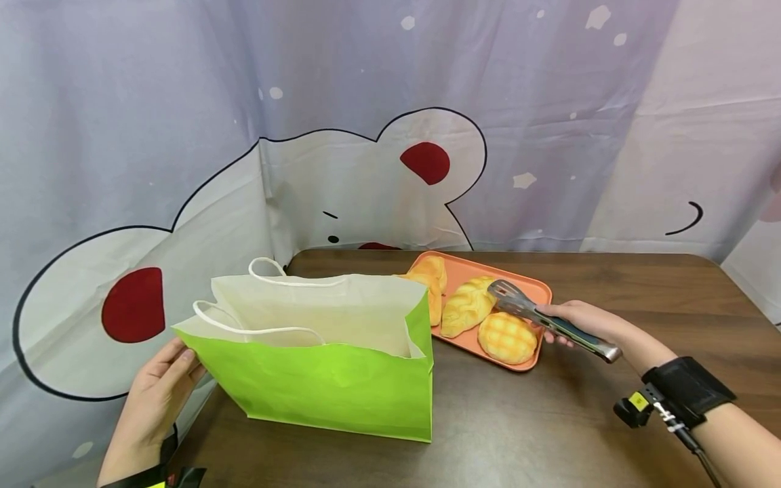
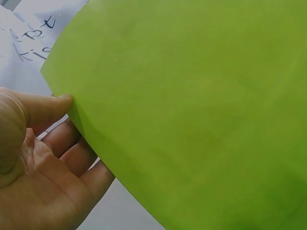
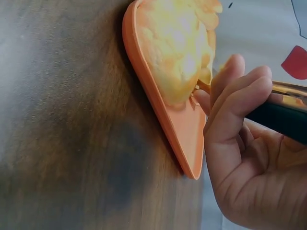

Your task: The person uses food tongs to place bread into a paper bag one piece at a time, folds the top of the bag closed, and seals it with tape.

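Note:
My left hand [image 1: 161,390] pinches the left side edge of a bright green paper bag [image 1: 342,393], thumb on the near face, as the left wrist view also shows. The bag's top gapes, showing a white inside and two white cord handles [image 1: 262,331]. On the right, my right hand [image 1: 579,322] grips metal tongs [image 1: 567,329] with dark green handles. Their slotted head lies over an orange tray [image 1: 472,347], between a yellow braided bread [image 1: 466,308] and a round bread with a grid pattern [image 1: 508,337]. Another bread [image 1: 432,274] at the tray's left is partly hidden by the bag.
All this stands on a dark wooden table [image 1: 506,420]. Behind it hangs a pale patterned curtain [image 1: 342,81], which also runs down along the left side. Each wrist wears a black band with a small camera; a cable trails from the right one [image 1: 689,390].

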`<state>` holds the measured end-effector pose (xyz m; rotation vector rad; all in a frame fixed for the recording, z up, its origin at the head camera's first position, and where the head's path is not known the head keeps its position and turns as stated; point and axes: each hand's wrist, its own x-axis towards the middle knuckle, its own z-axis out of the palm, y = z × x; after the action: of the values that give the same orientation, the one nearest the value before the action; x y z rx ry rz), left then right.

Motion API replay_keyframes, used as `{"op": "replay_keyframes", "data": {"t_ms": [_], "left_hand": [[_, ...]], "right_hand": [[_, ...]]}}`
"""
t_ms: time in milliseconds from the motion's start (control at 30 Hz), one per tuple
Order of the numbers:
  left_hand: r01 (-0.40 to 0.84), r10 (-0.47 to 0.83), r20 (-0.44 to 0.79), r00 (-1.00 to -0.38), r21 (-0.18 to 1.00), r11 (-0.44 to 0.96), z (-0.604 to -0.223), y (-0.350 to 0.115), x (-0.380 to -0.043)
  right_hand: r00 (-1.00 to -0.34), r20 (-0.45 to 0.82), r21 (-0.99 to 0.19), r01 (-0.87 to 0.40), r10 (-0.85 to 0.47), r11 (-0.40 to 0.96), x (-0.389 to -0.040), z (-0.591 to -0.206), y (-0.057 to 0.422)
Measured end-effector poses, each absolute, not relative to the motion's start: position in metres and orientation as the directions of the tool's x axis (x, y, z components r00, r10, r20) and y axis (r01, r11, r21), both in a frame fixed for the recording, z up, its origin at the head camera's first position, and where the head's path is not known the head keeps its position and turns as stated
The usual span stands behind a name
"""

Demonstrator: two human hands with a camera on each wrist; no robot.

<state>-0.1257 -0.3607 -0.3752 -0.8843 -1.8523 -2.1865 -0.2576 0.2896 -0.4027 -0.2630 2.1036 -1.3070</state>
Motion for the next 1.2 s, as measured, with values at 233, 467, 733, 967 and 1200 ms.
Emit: {"op": "replay_keyframes", "data": {"t_ms": [233,467,733,967,1200], "left_hand": [[0.462,0.259,0.518,-0.815,0.852,-0.247,-0.375,-0.361,-0.127],[0.459,0.261,0.524,-0.811,0.846,-0.273,-0.375,-0.360,-0.126],[0.466,0.256,0.527,-0.811,0.845,-0.262,-0.375,-0.359,-0.125],[0.465,0.256,0.521,-0.814,0.850,-0.248,-0.375,-0.358,-0.125],[0.464,0.254,0.523,-0.814,0.848,-0.256,-0.375,-0.358,-0.125]], "right_hand": [[-0.758,-0.459,-0.840,0.201,-0.463,0.503,-0.266,-0.403,0.288],[-0.766,-0.444,-0.840,0.176,-0.464,0.514,-0.270,-0.402,0.287],[-0.790,-0.370,-0.873,0.115,-0.489,0.474,-0.265,-0.406,0.285],[-0.828,-0.315,-0.887,0.084,-0.463,0.453,-0.262,-0.406,0.287],[-0.866,-0.246,-0.889,0.023,-0.434,0.458,-0.259,-0.398,0.292]]}}
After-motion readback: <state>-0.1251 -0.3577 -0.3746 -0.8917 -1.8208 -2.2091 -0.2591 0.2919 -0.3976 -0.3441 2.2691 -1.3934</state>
